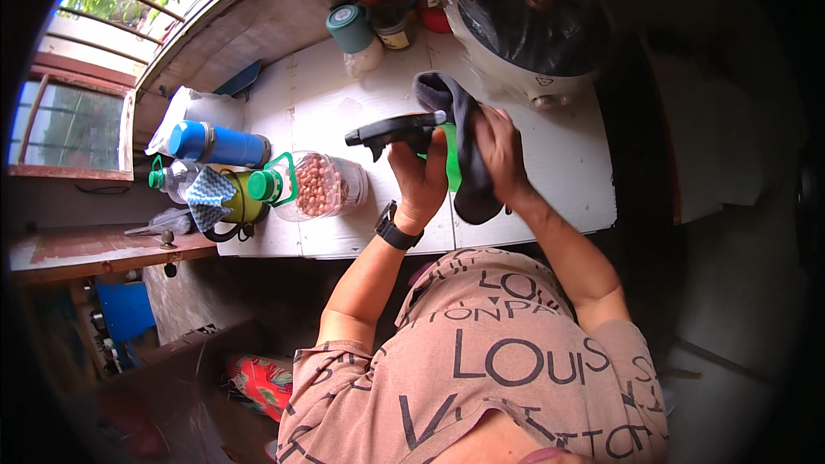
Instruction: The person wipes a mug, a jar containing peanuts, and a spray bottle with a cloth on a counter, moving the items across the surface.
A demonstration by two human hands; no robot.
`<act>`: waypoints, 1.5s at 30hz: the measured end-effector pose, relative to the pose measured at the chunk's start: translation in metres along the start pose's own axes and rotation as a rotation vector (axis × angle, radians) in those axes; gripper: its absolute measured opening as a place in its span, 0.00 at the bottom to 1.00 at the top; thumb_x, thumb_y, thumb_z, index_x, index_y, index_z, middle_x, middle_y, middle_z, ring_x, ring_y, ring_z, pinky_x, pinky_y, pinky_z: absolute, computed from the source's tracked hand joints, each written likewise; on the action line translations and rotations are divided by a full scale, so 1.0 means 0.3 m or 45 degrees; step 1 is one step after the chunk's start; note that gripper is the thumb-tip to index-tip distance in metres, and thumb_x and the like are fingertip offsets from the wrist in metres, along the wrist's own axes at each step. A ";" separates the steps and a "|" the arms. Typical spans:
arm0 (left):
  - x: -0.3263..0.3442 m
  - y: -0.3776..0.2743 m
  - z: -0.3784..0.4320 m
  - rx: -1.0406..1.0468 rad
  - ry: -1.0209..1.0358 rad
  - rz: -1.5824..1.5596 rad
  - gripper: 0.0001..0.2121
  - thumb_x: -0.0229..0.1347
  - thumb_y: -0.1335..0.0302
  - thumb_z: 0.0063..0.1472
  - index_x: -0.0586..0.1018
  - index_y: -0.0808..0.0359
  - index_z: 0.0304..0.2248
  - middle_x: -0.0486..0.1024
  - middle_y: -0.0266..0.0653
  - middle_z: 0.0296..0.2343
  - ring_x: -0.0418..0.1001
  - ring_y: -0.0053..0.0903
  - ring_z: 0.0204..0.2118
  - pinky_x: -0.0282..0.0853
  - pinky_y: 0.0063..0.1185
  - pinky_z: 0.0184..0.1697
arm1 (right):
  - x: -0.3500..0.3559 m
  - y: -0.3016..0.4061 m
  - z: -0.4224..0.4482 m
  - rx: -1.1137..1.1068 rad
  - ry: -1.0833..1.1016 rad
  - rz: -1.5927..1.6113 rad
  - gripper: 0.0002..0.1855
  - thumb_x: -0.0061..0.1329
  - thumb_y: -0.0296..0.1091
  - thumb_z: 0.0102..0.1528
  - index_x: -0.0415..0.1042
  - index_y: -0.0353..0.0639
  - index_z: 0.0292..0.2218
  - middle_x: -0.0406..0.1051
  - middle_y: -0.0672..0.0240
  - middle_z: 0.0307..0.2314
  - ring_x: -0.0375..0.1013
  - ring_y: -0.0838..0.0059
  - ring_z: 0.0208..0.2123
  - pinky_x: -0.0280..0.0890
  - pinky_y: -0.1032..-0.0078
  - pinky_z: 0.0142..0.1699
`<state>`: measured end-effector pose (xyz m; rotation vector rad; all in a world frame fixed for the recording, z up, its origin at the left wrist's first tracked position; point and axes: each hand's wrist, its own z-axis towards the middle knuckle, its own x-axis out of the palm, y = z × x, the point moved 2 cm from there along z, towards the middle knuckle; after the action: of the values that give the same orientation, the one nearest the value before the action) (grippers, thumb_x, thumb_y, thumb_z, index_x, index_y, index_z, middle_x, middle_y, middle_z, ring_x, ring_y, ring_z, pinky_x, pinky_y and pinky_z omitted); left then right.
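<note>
My left hand [419,183], with a black watch [396,227] at the wrist, grips a green spray bottle [454,158] near its neck. The bottle's black trigger head [393,129] points to the left. In my right hand [503,154] is a dark grey cloth [465,116], pressed along the bottle's right side and hanging below it. Much of the green body is hidden by the cloth and my fingers. Both hands are above the white table [554,187], close in front of my body.
A clear plastic jug of reddish nuts [319,185] lies left of my hands. Beyond it are a blue flask [219,144] and a yellow-green kettle [243,200] under a checked cloth [211,195]. A teal-lidded container [351,32] and a large white cooker [515,64] stand at the back.
</note>
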<state>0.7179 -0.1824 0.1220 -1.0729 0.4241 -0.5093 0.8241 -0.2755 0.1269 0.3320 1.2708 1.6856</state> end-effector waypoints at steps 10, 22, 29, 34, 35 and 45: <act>-0.015 0.012 -0.020 -0.072 0.159 0.275 0.11 0.57 0.70 0.56 0.74 0.71 0.30 0.75 0.46 0.24 0.72 0.35 0.24 0.66 0.27 0.29 | 0.012 -0.240 -0.056 0.533 0.155 0.343 0.16 0.38 0.36 0.63 0.69 0.32 0.43 0.73 0.62 0.34 0.71 0.65 0.34 0.64 0.71 0.43; -0.015 0.049 -0.128 0.202 0.614 0.476 0.11 0.58 0.73 0.48 0.75 0.69 0.31 0.75 0.48 0.26 0.73 0.44 0.29 0.68 0.33 0.33 | -0.076 0.065 0.024 0.075 0.789 0.225 0.20 0.44 0.43 0.60 0.69 0.36 0.46 0.71 0.64 0.35 0.69 0.72 0.39 0.63 0.76 0.46; -0.076 0.011 -0.192 0.283 0.697 0.486 0.10 0.59 0.73 0.46 0.76 0.69 0.28 0.73 0.47 0.28 0.72 0.39 0.28 0.67 0.31 0.33 | -0.090 -0.347 -0.109 0.849 0.680 0.832 0.18 0.37 0.38 0.64 0.68 0.33 0.46 0.72 0.72 0.33 0.70 0.86 0.32 0.65 0.86 0.40; -0.188 0.082 -0.279 -0.118 0.506 0.370 0.06 0.57 0.75 0.51 0.77 0.68 0.30 0.73 0.41 0.20 0.70 0.32 0.21 0.65 0.27 0.26 | -0.050 -0.465 -0.114 1.172 0.499 0.830 0.19 0.39 0.41 0.63 0.68 0.33 0.44 0.72 0.71 0.34 0.72 0.82 0.33 0.67 0.82 0.43; -0.199 0.085 -0.293 -0.121 0.540 0.376 0.09 0.57 0.78 0.50 0.75 0.68 0.33 0.71 0.40 0.22 0.69 0.29 0.23 0.65 0.25 0.27 | -0.075 -0.624 -0.124 0.878 0.734 0.296 0.22 0.42 0.43 0.61 0.67 0.35 0.48 0.71 0.63 0.40 0.71 0.73 0.41 0.64 0.77 0.49; -0.296 0.173 -0.395 -0.283 0.346 0.169 0.09 0.56 0.79 0.50 0.74 0.68 0.33 0.70 0.37 0.23 0.68 0.25 0.22 0.65 0.22 0.27 | 0.134 -0.537 -0.097 -0.023 0.865 -1.020 0.30 0.46 0.27 0.45 0.65 0.41 0.52 0.62 0.54 0.49 0.61 0.49 0.47 0.60 0.61 0.52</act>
<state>0.5895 -0.1956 0.0327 -1.1835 0.8004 -0.4995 0.8683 -0.2615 -0.0351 -0.7455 1.5709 1.1124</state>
